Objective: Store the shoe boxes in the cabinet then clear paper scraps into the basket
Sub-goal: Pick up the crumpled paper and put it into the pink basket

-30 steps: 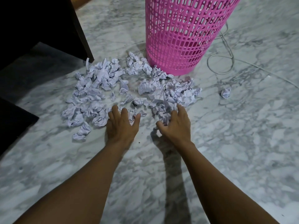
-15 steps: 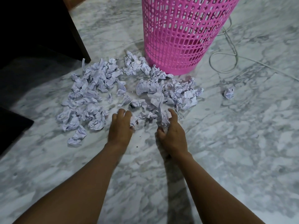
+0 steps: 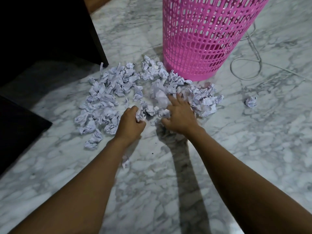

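On the head camera I see my left hand (image 3: 130, 123) with its fingers curled tight round one paper ball (image 3: 139, 114), gripping it. My right hand (image 3: 180, 117) lies palm down just beside it, fingers (image 3: 173, 101) spread and resting on the paper scraps (image 3: 108, 98). The heap fans out ahead of both sets of fingertips and off to the left of my left knuckles. The pink basket (image 3: 202, 39) stands upright beyond my right fingertips, with scraps touching its base. One stray scrap (image 3: 251, 102) lies well to the right of my right fingers on the marble floor (image 3: 253, 157).
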